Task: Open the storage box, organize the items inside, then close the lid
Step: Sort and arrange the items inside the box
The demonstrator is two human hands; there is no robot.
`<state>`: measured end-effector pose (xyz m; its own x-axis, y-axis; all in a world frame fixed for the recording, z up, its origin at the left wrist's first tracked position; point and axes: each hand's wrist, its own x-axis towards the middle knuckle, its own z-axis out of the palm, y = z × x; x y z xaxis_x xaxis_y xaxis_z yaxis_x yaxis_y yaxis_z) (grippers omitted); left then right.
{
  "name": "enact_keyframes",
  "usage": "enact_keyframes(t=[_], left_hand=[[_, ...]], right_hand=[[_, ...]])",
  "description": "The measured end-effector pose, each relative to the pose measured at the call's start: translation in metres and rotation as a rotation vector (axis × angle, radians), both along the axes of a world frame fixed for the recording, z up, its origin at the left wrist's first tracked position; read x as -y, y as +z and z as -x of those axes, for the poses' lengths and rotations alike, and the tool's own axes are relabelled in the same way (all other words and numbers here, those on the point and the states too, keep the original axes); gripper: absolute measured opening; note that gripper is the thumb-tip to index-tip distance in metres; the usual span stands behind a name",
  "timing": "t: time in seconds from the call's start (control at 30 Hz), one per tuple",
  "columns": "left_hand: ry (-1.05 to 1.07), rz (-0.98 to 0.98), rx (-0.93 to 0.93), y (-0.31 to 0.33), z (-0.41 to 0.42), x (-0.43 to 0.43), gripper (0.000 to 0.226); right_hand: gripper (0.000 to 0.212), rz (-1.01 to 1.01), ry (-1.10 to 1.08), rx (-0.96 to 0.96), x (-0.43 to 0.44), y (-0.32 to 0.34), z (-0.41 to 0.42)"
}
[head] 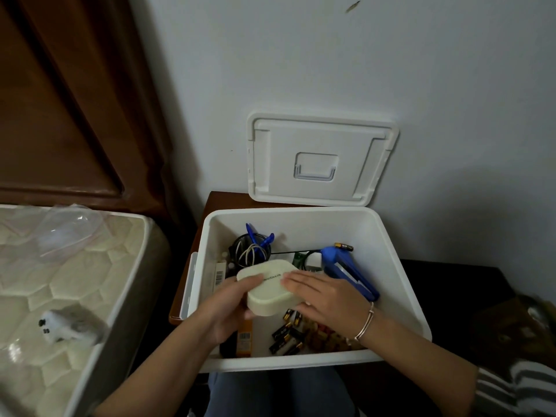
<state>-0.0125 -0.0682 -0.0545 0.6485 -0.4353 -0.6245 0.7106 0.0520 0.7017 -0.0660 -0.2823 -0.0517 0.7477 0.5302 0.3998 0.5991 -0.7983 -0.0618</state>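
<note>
Head view: the storage box [400, 281] stands open, with its lid [322, 136] propped upright against the wall behind its rear edge. The left hand [228, 311] grips the cream case [270, 293] over the box's front-left area, thumb on top and fingers curled beneath. The right hand [328, 296] rests flat on the case top, fingers straight. Loose batteries [284, 338] lie near the front wall.
</note>
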Motion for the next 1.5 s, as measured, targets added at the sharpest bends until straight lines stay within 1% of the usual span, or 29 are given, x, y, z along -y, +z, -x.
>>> enact_keyframes(t=[0.07,0.13,0.17,0.2,0.27,0.33,0.4,0.5,0.6,0.7,0.8,0.9,1.13,1.27,1.5], left_hand=[[0.057,-0.026,0.139,0.003,0.001,-0.014,0.047],[0.125,-0.022,0.248,0.008,-0.001,-0.030,0.045],[0.168,-0.022,0.300,0.011,-0.002,-0.037,0.049],[0.223,-0.035,0.350,0.013,-0.003,-0.043,0.053],[0.339,-0.097,0.438,0.013,-0.004,-0.049,0.057],[0.407,-0.143,0.502,0.011,-0.004,-0.049,0.057],[0.445,-0.157,0.534,0.009,-0.002,-0.047,0.060],[0.485,-0.170,0.576,0.006,0.000,-0.046,0.061],[0.500,-0.162,0.577,0.004,0.000,-0.046,0.058],[0.514,-0.195,0.597,0.003,0.001,-0.046,0.050],[0.518,-0.220,0.635,0.001,0.002,-0.047,0.045],[0.545,-0.211,0.640,-0.002,0.002,-0.048,0.047],[0.576,-0.218,0.642,-0.001,0.004,-0.047,0.039],[0.576,-0.243,0.656,0.000,0.005,-0.046,0.040],[0.581,-0.291,0.680,-0.004,0.005,-0.044,0.042]], right_hand=[[0.060,-0.170,-0.056,-0.224,0.005,-0.003,-0.004],[0.068,-0.368,-0.173,-0.456,0.012,-0.013,-0.006],[0.070,-0.358,-0.208,-0.533,0.015,-0.021,-0.008],[0.072,-0.239,-0.208,-0.588,0.016,-0.030,-0.010],[0.077,0.098,-0.117,-0.677,0.012,-0.050,-0.014],[0.085,0.313,-0.024,-0.733,0.003,-0.067,-0.019],[0.087,0.443,0.052,-0.750,-0.007,-0.079,-0.026],[0.077,0.611,0.150,-0.666,-0.023,-0.091,-0.031],[0.071,0.669,0.229,-0.619,-0.028,-0.099,-0.030],[0.068,0.608,0.298,-0.637,-0.029,-0.105,-0.030],[0.065,0.619,0.344,-0.653,-0.033,-0.109,-0.030],[0.061,0.605,0.313,-0.677,-0.036,-0.114,-0.031],[0.047,0.549,0.237,-0.693,-0.041,-0.123,-0.031],[0.049,0.525,0.172,-0.758,-0.047,-0.128,-0.033],[0.039,0.470,0.081,-0.815,-0.053,-0.133,-0.034]])
